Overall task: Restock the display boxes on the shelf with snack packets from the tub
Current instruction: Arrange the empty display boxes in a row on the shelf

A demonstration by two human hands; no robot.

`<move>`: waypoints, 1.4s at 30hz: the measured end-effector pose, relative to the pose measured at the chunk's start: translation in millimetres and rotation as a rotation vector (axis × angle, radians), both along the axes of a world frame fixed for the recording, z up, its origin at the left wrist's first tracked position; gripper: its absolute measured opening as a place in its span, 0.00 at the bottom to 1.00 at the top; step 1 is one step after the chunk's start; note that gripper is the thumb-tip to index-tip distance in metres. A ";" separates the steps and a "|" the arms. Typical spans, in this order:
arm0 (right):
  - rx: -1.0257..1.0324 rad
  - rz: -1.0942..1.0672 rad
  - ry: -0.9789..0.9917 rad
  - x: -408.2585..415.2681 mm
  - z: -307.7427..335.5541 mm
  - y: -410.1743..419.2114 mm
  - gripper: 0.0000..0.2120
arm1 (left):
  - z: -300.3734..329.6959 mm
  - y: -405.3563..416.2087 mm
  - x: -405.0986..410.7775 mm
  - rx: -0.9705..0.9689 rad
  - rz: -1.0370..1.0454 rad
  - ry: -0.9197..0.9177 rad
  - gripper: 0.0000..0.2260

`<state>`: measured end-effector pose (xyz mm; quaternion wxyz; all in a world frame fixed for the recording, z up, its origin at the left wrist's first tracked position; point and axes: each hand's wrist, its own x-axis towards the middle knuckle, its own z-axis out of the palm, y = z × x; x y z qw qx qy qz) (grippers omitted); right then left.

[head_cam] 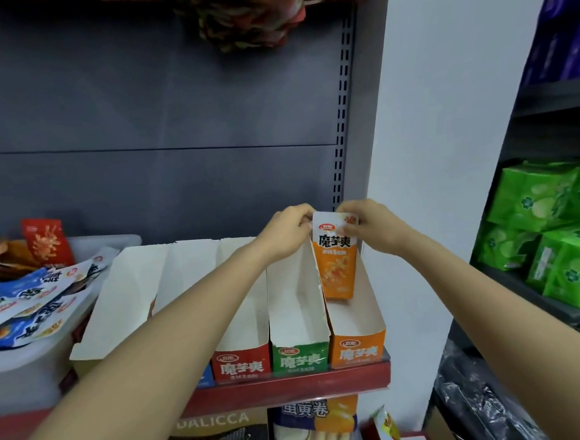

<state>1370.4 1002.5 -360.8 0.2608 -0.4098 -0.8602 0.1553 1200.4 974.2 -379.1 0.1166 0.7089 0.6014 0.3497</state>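
An orange snack packet [337, 261] stands upright at the back of the orange display box [358, 347], the rightmost box on the shelf. My left hand [287, 230] pinches the packet's top left corner and my right hand [371, 226] pinches its top right corner. To the left stand a green box [300, 356], a red box [241, 362] and further white-walled boxes [122, 300], their insides looking bare. The grey tub [20, 362] at the far left holds several blue, white and red packets [23, 300].
The shelf has a red front lip [293, 384] and a grey back panel. Right of the orange box is a white wall, then another rack with green cartons [557, 235]. Below the shelf sit more snack packs [317, 431]. Hanging goods [253, 12] overhang from above.
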 end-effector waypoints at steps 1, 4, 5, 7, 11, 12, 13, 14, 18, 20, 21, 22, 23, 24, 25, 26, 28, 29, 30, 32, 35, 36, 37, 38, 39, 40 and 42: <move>-0.013 0.008 -0.009 1.1 -1.9 0.6 0.04 | 0.4 0.4 0.0 0.010 0.004 -0.002 0.11; 0.000 -0.034 -0.021 1.4 -9.2 4.1 0.07 | -0.1 2.5 0.7 0.025 0.016 -0.011 0.12; 0.028 -0.058 -0.024 0.7 -12.4 5.9 0.08 | -0.6 3.6 1.0 0.020 0.018 -0.018 0.12; 0.117 -0.106 -0.025 -1.0 -19.9 9.7 0.09 | -1.4 4.5 1.4 0.014 0.009 -0.031 0.10; 0.175 -0.126 0.076 -3.0 -32.5 10.7 0.13 | -2.2 4.2 2.4 0.025 0.020 -0.048 0.10; 0.166 -0.121 0.105 -3.4 -34.2 10.4 0.15 | -2.2 4.8 2.3 0.031 0.029 -0.046 0.10; 0.153 -0.116 0.124 -4.3 -35.5 10.3 0.18 | -2.1 5.3 2.4 0.034 0.033 -0.041 0.10; 0.134 -0.112 0.140 -5.2 -36.7 10.7 0.22 | -1.8 5.6 2.6 0.034 0.035 -0.033 0.10; 0.080 -0.144 0.166 -9.9 -39.3 14.9 0.28 | -2.5 5.9 4.2 0.017 0.049 -0.016 0.12; 0.092 -0.165 0.147 -10.6 -38.8 14.8 0.25 | -2.6 3.1 5.4 0.036 0.075 0.014 0.14; 0.103 -0.176 0.142 -10.5 -37.6 13.4 0.24 | -2.1 1.1 5.4 0.066 0.094 0.041 0.15; 0.124 -0.189 0.136 -10.2 -35.6 10.9 0.21 | -1.1 -2.0 5.2 0.106 0.114 0.068 0.16; 0.161 -0.202 0.124 -10.0 -33.2 7.6 0.19 | 0.2 -6.1 4.7 0.148 0.133 0.090 0.16; 0.210 -0.215 0.109 -10.4 -30.5 3.1 0.16 | 2.0 -11.8 4.3 0.186 0.149 0.106 0.15; 0.255 -0.221 0.097 -11.8 -27.4 -2.4 0.13 | 3.5 -18.8 3.0 0.217 0.162 0.115 0.15; 0.286 -0.211 0.090 -14.7 -23.8 -9.6 0.12 | 5.1 -28.0 1.2 0.243 0.174 0.118 0.13; 0.307 -0.131 0.080 -25.1 -16.6 -27.0 0.11 | 6.7 -50.2 -5.6 0.291 0.195 0.130 0.10; 0.302 -0.080 0.081 -32.9 -13.4 -36.6 0.11 | 7.1 -62.7 -11.4 0.312 0.204 0.136 0.10; 0.284 -0.035 0.096 -42.2 -10.9 -46.7 0.10 | 7.0 -76.1 -19.0 0.328 0.216 0.136 0.09; 0.210 0.006 0.179 -65.9 -7.2 -66.9 0.09 | 6.3 -105.2 -39.7 0.360 0.261 0.126 0.09; 0.155 0.033 0.254 -113.0 -6.9 -96.7 0.08 | 4.8 -149.8 -81.2 0.407 0.363 0.103 0.08; 0.153 0.061 0.246 -131.2 -8.4 -107.3 0.08 | 4.7 -164.5 -96.8 0.408 0.404 0.092 0.08; 0.150 0.093 0.232 -150.0 -10.3 -117.8 0.08 | 4.6 -178.2 -113.2 0.405 0.446 0.079 0.08; 0.143 0.127 0.215 -169.3 -12.3 -128.3 0.09 | 3.9 -191.0 -130.8 0.401 0.486 0.068 0.08; 0.135 0.160 0.197 -188.6 -14.3 -138.4 0.09 | 3.0 -202.5 -149.3 0.398 0.526 0.064 0.08; 0.128 0.194 0.181 -208.2 -16.5 -147.6 0.10 | 1.4 -212.9 -168.1 0.390 0.573 0.069 0.08; 0.124 0.259 0.146 -246.6 -19.5 -165.4 0.11 | -3.8 -232.3 -206.8 0.355 0.667 0.097 0.09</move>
